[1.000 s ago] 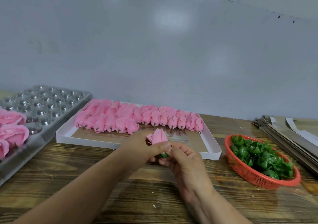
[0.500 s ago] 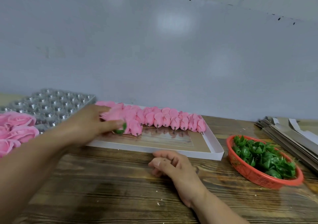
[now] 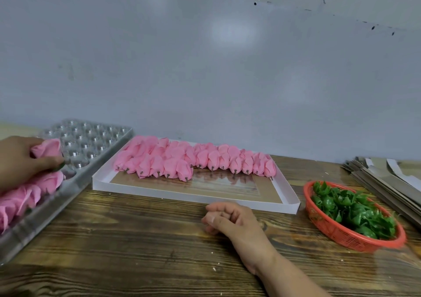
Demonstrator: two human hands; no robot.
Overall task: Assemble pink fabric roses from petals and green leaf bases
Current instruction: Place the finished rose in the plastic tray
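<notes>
A pale grey wall backs a dark wood-grain counter (image 3: pixel 141 251) that runs the width of the view.

At the far left, the left hand (image 3: pixel 18 162) reaches over a clear plastic cavity tray (image 3: pixel 91 146), its grip grasping a pink rose (image 3: pixel 49 150) between thumb and fingers, with a bit of green showing at the rose's base by the thumb. Finished roses (image 3: pixel 27 194) fill the near cavities of that tray just below the hand; the far cavities stand bare. The tray's near edge runs diagonally toward the lower left corner.

Just beside it to the right lies a shallow white cardboard tray (image 3: pixel 205 197), with two overlapping rows of pink petal buds (image 3: pixel 182 160) lined along its back half, stems pointing toward the viewer. Its front half is bare board.

The right hand (image 3: pixel 230 217) rests on the counter just in front of the white tray's near rim, grip holding nothing, fingers loosely curled.

To the right, near the white tray's corner but apart from it, a red mesh basket (image 3: pixel 341 235) holds green leaf bases (image 3: pixel 350 207). Behind it, a stack of flat grey card sheets (image 3: pixel 387 182) runs off the right edge.

Bare counter lies between the right hand and the near edge.
</notes>
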